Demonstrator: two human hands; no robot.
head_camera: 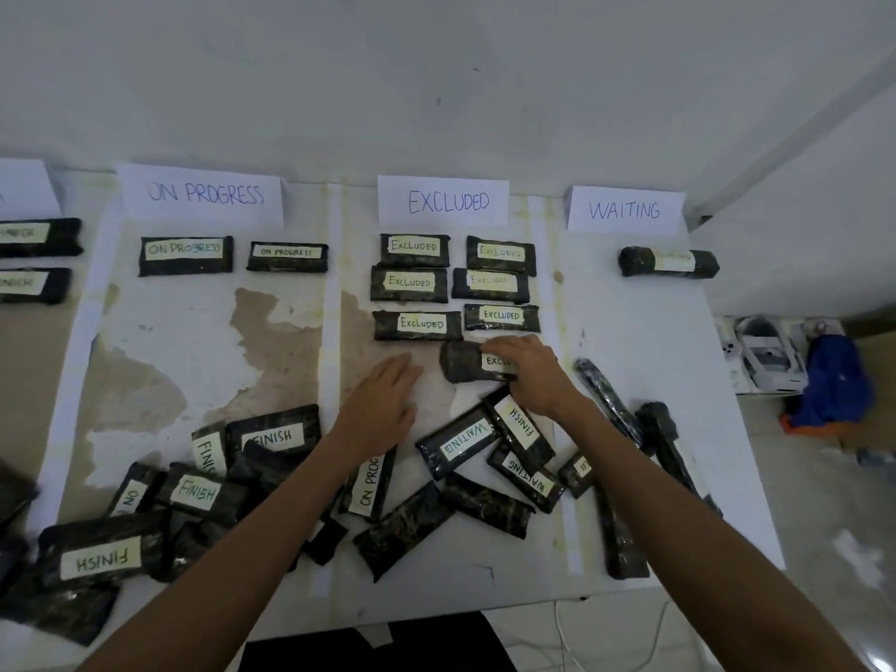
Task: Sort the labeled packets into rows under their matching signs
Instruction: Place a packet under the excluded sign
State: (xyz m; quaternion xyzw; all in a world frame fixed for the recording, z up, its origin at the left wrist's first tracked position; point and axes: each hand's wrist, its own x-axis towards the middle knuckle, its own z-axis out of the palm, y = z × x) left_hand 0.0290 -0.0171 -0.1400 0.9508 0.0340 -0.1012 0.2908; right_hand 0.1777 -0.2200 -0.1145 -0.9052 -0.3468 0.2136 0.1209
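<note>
Two forearms reach forward over the table (654,332). Left hand (383,402) lies flat, palm down, fingers straight, holding nothing. Right hand (531,375) is palm down, fingers wrapped over an EXCLUDED packet (463,363). Packet's long axis runs left-right, label upright to the person, just below the right column under the EXCLUDED sign (443,202).

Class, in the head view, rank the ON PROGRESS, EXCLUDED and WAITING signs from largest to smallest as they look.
1. ON PROGRESS sign, clearly widest.
2. EXCLUDED sign and WAITING sign: too close to rank; wide-angle edge distortion adds doubt.
</note>
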